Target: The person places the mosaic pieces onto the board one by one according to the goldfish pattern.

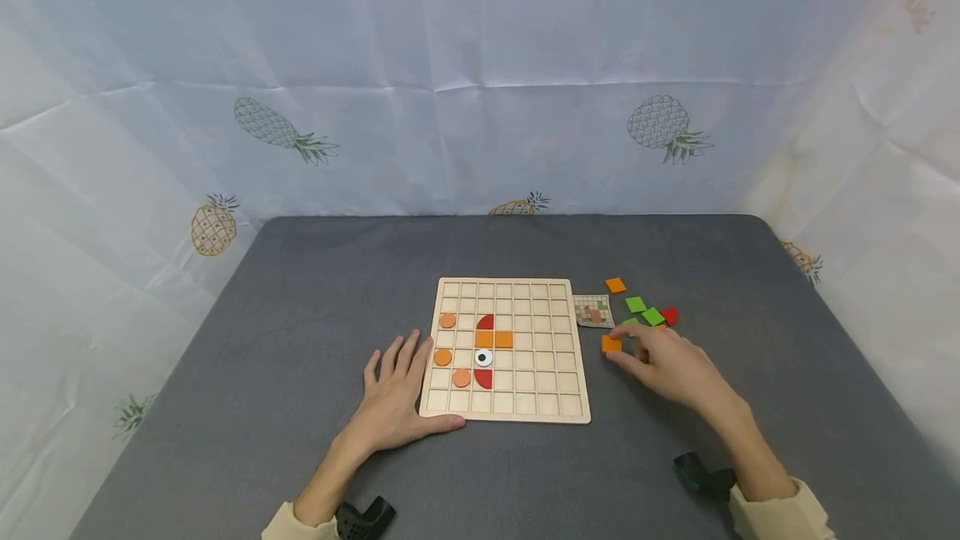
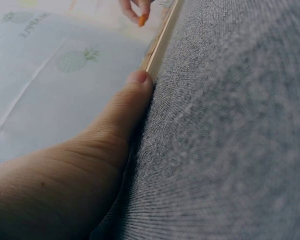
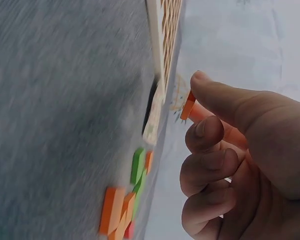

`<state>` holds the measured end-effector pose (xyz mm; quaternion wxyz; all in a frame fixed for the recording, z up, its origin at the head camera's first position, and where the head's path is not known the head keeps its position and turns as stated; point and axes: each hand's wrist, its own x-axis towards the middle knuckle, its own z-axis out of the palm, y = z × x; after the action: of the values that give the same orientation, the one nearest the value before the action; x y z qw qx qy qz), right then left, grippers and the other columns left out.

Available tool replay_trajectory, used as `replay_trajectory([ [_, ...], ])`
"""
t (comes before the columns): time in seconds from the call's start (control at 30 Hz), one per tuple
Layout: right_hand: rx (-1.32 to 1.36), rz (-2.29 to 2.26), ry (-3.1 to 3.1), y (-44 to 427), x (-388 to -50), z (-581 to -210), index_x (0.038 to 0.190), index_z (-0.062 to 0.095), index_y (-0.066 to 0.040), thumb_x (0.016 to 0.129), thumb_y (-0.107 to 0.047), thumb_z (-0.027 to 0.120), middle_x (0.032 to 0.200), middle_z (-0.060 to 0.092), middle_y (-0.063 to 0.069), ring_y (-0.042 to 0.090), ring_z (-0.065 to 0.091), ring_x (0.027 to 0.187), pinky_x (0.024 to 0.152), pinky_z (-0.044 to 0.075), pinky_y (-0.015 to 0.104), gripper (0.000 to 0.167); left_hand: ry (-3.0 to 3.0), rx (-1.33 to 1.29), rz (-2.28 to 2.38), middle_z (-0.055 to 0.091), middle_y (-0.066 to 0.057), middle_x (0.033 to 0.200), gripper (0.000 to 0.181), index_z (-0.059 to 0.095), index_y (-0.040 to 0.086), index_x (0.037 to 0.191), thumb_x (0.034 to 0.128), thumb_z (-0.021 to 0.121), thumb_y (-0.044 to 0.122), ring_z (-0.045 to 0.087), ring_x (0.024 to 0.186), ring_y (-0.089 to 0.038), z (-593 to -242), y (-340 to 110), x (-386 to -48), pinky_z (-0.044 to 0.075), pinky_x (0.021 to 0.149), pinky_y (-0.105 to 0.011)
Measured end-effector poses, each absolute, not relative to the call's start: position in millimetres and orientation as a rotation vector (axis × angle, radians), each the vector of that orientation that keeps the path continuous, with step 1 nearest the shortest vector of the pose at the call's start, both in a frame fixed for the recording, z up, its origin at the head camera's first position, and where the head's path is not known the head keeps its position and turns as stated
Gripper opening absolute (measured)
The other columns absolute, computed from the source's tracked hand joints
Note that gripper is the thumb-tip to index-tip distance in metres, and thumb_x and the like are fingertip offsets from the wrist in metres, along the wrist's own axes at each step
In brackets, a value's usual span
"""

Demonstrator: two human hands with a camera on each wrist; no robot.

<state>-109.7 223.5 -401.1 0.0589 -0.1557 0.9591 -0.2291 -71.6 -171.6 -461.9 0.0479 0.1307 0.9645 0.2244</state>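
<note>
My left hand (image 1: pixel 393 407) lies with fingers spread along the left edge of a square wooden grid board (image 1: pixel 536 357). Its thumb (image 2: pixel 137 82) touches the board's front edge. Between thumb and index finger, my right hand (image 1: pixel 678 365) pinches an orange square tile (image 1: pixel 611 344), held up off the table in the right wrist view. On the board sit orange square tiles (image 1: pixel 504 340), red curved-edge pieces (image 1: pixel 483 378), a white eye disc (image 1: pixel 483 357), and orange and salmon discs (image 1: pixel 462 377). Loose green tiles (image 1: pixel 636 304) lie near the right hand, which partly hides some.
A small pattern card (image 1: pixel 592 312) lies against the board's right edge. Beyond it are an orange tile (image 1: pixel 616 285) and a red piece (image 1: pixel 670 315). The grey table (image 1: pixel 337 290) meets a pineapple-print cloth (image 1: pixel 450 148) at the back.
</note>
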Motion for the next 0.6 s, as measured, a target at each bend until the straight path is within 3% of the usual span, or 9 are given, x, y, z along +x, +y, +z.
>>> replay_trajectory([
  [0.6,-0.634,-0.741,2.879,168.6,-106.6,-398.6,0.117,0.072,-0.015,0.092,-0.032,0.076,0.059,0.048,-0.011,0.003,0.039,0.048,0.046,0.031,0.021,0.030,2.942,0.399,0.678,0.018,-0.021,0.170,0.123,0.020,0.011,0.165,0.0732,0.074,0.074,0.015,0.156,-0.046,-462.3,-172.1,-71.8,0.007,0.117,-0.070],
])
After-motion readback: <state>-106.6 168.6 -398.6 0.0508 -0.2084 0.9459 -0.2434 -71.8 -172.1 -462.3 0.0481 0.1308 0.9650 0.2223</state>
